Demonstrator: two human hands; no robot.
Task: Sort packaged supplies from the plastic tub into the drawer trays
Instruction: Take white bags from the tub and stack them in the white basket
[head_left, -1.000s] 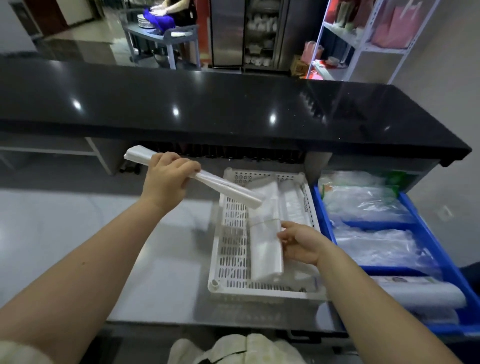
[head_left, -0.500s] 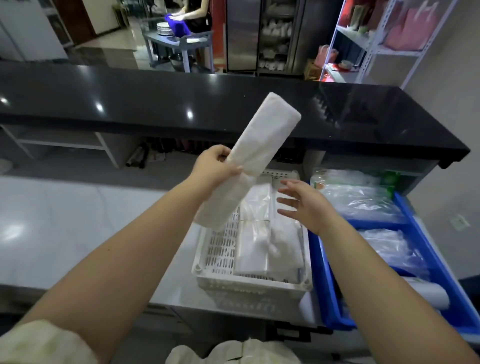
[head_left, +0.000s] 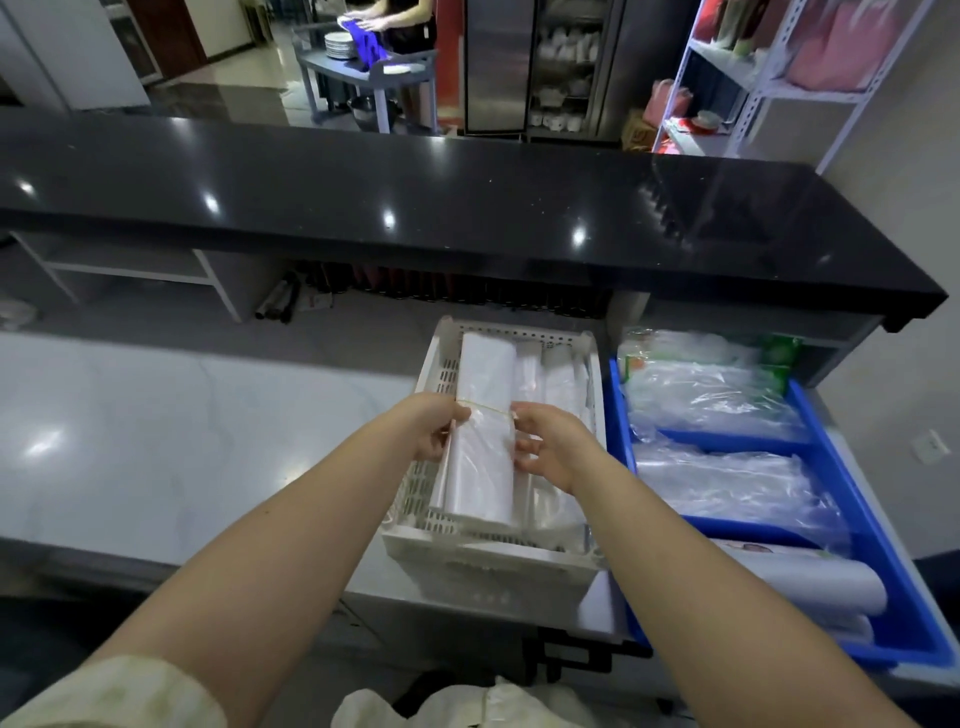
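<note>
A long white pack of plastic bags, bound by a thin rubber band, lies lengthwise in the white perforated tray. My left hand grips the pack's left edge at the band. My right hand holds its right edge, fingers curled against it. Two more clear packs lie beside it in the same tray. To the right, the blue tub holds several clear plastic packages and a white roll.
A black countertop overhangs the far side. The trays rest on a pale steel work surface. Metal shelving stands at the back right. A person works at a cart in the far background.
My left hand brought the raised white pack down and laid it lengthwise in the white tray. My right hand, open half a second ago, has closed on the pack's right edge.
</note>
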